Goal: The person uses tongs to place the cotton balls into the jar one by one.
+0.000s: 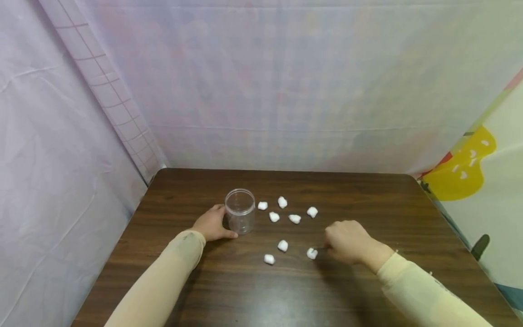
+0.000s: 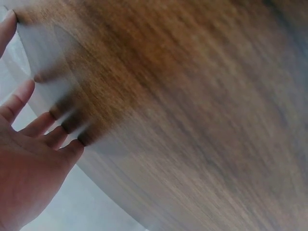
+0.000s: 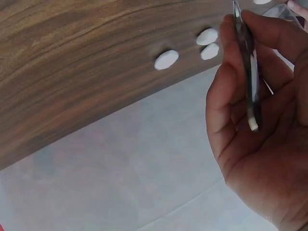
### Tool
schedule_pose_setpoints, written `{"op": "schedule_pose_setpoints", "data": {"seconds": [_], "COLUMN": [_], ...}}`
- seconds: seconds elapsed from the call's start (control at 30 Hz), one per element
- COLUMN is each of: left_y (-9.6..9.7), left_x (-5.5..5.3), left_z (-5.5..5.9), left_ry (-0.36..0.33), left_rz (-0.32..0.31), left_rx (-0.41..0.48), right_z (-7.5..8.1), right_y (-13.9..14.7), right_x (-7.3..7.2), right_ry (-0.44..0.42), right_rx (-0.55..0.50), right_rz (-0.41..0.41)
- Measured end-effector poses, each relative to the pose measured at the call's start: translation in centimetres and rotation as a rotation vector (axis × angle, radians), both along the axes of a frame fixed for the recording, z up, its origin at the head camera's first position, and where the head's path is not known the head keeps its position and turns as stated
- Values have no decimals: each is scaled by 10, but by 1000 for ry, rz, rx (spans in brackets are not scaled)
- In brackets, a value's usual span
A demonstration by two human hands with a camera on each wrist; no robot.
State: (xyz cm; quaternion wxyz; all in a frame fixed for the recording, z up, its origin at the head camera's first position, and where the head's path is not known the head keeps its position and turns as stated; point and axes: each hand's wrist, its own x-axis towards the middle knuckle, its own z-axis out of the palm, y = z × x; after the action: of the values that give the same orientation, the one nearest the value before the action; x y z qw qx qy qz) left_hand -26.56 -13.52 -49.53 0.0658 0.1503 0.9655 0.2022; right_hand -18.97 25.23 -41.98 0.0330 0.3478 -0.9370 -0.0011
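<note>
My left hand is at the left side of a clear plastic jar, thumb at the front of its base and fingers behind. The jar stands upright on the table with its mouth uncovered. In the left wrist view the fingers are spread above the wood. My right hand pinches metal tweezers between thumb and fingers. In the head view, their thin tips reach the nearest cotton ball. Two more cotton balls, one of them this front one, lie between the hands.
Several other cotton balls lie scattered behind, to the right of the jar. The dark wooden table ends at a hung white cloth at the back. More cloth hangs along the left side.
</note>
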Motion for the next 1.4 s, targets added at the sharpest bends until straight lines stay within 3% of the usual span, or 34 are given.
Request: {"op": "schedule_pose_setpoints", "data": {"seconds": [0.4, 0.63, 0.83, 1.1, 1.23, 1.4], "left_y": [2, 0, -1, -2, -1, -1], "left_x": [-1, -1, -2, -2, -2, -2], "left_z": [3, 0, -2, -3, -3, -4], "left_ry": [-17, -15, -27, -24, -21, -21], "left_rz": [0, 7, 11, 18, 19, 16], "left_rx": [-20, -16, -22, -26, -19, -12], "right_z": [3, 21, 48, 85, 90, 80], "right_y": [6, -4, -30, -86, -110, -131], "right_x": [-12, -26, -45, -66, -74, -80], "right_ry": [20, 27, 60, 106, 83, 64], "right_rx": [16, -29, -47, -109, -123, -105], "right_rz": [-47, -28, -23, -17, -14, 0]}}
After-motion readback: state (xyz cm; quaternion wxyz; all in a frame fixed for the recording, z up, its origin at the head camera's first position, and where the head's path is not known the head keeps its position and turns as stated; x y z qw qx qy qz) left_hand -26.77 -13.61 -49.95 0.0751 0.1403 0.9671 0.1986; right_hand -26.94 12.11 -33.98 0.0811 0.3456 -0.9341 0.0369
